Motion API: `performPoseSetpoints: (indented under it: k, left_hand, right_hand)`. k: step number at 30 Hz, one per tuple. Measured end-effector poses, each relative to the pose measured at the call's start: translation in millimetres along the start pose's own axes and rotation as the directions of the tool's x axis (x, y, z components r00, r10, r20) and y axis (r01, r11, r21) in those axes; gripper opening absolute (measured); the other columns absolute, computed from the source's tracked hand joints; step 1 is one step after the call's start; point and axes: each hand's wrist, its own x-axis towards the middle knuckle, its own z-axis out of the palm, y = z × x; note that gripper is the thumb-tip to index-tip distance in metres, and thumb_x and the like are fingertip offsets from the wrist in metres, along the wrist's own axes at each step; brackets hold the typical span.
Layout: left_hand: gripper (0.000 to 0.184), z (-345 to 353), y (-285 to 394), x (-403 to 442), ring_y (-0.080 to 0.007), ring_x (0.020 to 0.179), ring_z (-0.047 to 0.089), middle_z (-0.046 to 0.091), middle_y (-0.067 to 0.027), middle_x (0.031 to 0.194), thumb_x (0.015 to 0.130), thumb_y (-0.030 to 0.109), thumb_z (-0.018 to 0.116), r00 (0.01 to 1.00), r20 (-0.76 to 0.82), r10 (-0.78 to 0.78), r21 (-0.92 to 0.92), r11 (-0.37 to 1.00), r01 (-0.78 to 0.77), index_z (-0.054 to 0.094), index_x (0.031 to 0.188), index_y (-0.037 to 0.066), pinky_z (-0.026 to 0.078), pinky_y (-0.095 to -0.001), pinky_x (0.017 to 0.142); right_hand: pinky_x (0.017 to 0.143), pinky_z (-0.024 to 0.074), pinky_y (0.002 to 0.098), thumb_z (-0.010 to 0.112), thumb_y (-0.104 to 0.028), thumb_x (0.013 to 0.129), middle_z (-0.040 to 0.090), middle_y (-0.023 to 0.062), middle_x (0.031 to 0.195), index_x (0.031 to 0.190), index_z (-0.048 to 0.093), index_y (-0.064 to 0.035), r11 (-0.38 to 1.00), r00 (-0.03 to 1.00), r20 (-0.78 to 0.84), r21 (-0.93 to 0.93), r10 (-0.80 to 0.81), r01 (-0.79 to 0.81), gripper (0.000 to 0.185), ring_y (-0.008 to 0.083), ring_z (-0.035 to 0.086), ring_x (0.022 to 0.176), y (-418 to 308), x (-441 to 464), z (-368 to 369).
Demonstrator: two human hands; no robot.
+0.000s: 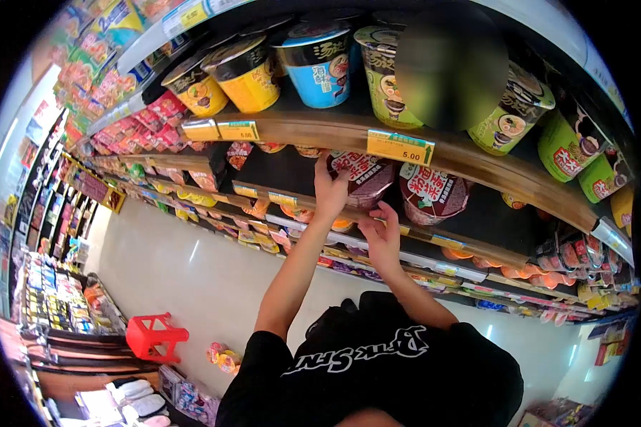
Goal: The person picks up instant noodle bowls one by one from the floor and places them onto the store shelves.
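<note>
On the shelf below the cup noodles, my left hand (331, 188) grips the left side of a maroon instant noodle bowl (367, 186), its fingers partly hidden at the rim. Just under that bowl, near the shelf's front edge, my right hand (383, 238) has its fingers apart and bent, with fingertips close to the bowl's base. Whether they touch it I cannot tell. A second maroon noodle bowl (434, 193) stands to the right of the first on the same shelf.
Above, a wooden-edged shelf (320, 130) carries yellow, blue (319, 71) and green noodle cups (382, 78); a yellow price tag (400, 146) hangs from it. Lower shelves hold packaged goods. On the floor at left stands a red stool (153, 336). A blurred patch hides part of the upper shelf.
</note>
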Motion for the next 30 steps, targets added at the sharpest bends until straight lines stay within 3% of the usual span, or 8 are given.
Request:
performPoseSetpoints:
  k: [5, 8, 11, 13, 15, 18, 24, 30]
  left_hand:
    - [0.048, -7.0, 35.0, -18.3, -0.0167, 0.097, 0.052, 0.054, -0.0118, 0.11, 0.084, 0.011, 0.06, 0.979, 0.014, -0.202, -0.156, 0.967, 0.202, 0.039, 0.125, -0.002, 0.042, -0.028, 0.084]
    - [0.048, -17.7, 21.5, -68.2, -0.0195, 0.101, 0.05, 0.053, -0.0138, 0.11, 0.086, 0.018, 0.059, 0.965, -0.264, -0.004, -0.001, 1.0, 0.003, 0.039, 0.125, -0.003, 0.039, -0.0306, 0.089]
    - [0.032, -35.0, 44.0, -150.1, -0.0213, 0.094, 0.051, 0.053, -0.0116, 0.095, 0.087, 0.021, 0.057, 0.942, -0.329, 0.063, 0.317, 0.947, 0.047, 0.046, 0.108, 0.0, 0.041, -0.0343, 0.085]
    - [0.035, -44.5, 22.1, -212.3, -0.0192, 0.084, 0.057, 0.058, -0.0108, 0.093, 0.088, 0.025, 0.055, 0.944, -0.31, -0.113, 0.198, 0.964, 0.18, 0.05, 0.111, 0.0, 0.046, -0.032, 0.076]
    - [0.035, -52.1, 24.2, -280.5, -0.0185, 0.086, 0.059, 0.06, -0.0131, 0.097, 0.089, 0.027, 0.053, 0.842, -0.296, -0.451, -0.053, 0.888, 0.457, 0.052, 0.11, -0.001, 0.048, -0.0314, 0.076]
    - [0.038, -74.7, 4.2, -373.0, -0.0188, 0.091, 0.06, 0.061, -0.015, 0.101, 0.09, 0.031, 0.05, 0.655, -0.342, -0.674, -0.132, 0.724, 0.677, 0.053, 0.109, -0.002, 0.048, -0.0316, 0.078]
    - [0.043, -104.8, 10.5, -513.9, -0.0267, 0.087, 0.059, 0.061, -0.0179, 0.094, 0.089, 0.037, 0.047, 0.391, -0.609, -0.69, -0.228, 0.625, 0.747, 0.057, 0.101, -0.003, 0.045, -0.0357, 0.078]
    - [0.043, -133.4, -20.8, -645.7, -0.0237, 0.077, 0.057, 0.058, -0.0144, 0.083, 0.091, 0.038, 0.043, 0.153, -0.722, -0.675, -0.387, 0.577, 0.72, 0.055, 0.094, -0.003, 0.044, -0.0339, 0.072]
  right_hand:
    - [0.075, 0.0451, 0.0254, 0.058, 0.0, 0.081, 0.043, 0.0092, 0.105, 0.12, 0.034, -0.0008, 0.999, 0.998, 0.057, -0.036, 0.036, -0.034, 0.046, 0.0128, 0.053, 0.085, 11.3, -24.5, -23.8]
    - [0.074, 0.0448, 0.0244, 0.058, 0.0, 0.081, 0.045, 0.009, 0.103, 0.119, 0.036, -0.0011, 0.996, 0.986, 0.143, -0.048, 0.086, -0.08, 0.043, 0.0121, 0.052, 0.084, 8.6, -45.0, -30.7]
    - [0.076, 0.0447, 0.0247, 0.058, 0.0, 0.081, 0.049, 0.0085, 0.1, 0.118, 0.035, -0.0004, 0.98, 0.936, 0.295, -0.1, 0.192, -0.17, 0.043, 0.0131, 0.052, 0.088, 29.2, -76.7, -42.1]
    - [0.077, 0.0444, 0.0255, 0.057, 0.0, 0.082, 0.05, 0.0085, 0.1, 0.118, 0.036, 0.0001, 0.946, 0.862, 0.391, -0.113, 0.324, -0.304, 0.041, 0.0143, 0.052, 0.09, 45.5, -104.2, -43.4]
    - [0.081, 0.0434, 0.0271, 0.056, -0.003, 0.082, 0.05, 0.0086, 0.105, 0.116, 0.04, -0.0008, 0.911, 0.771, 0.49, -0.276, 0.407, -0.305, 0.038, 0.016, 0.051, 0.094, 68.1, -137.8, -51.5]
    - [0.08, 0.0441, 0.0278, 0.055, -0.003, 0.082, 0.051, 0.0102, 0.106, 0.117, 0.041, 0.0004, 0.832, 0.553, 0.643, -0.521, 0.53, -0.191, 0.039, 0.0161, 0.053, 0.093, 70.5, -192.4, -53.2]
    - [0.071, 0.048, 0.0292, 0.059, -0.008, 0.081, 0.054, 0.0124, 0.102, 0.124, 0.037, 0.0014, 0.689, 0.016, 0.689, -0.724, 0.724, -0.008, 0.05, 0.017, 0.057, 0.081, 83.5, -285.8, -49.4]
    - [0.07, 0.0489, 0.0308, 0.064, -0.015, 0.078, 0.057, 0.0128, 0.099, 0.121, 0.041, 0.003, 0.681, -0.305, 0.609, -0.65, 0.732, 0.336, 0.053, 0.0182, 0.059, 0.077, 129.6, -372.0, -10.8]
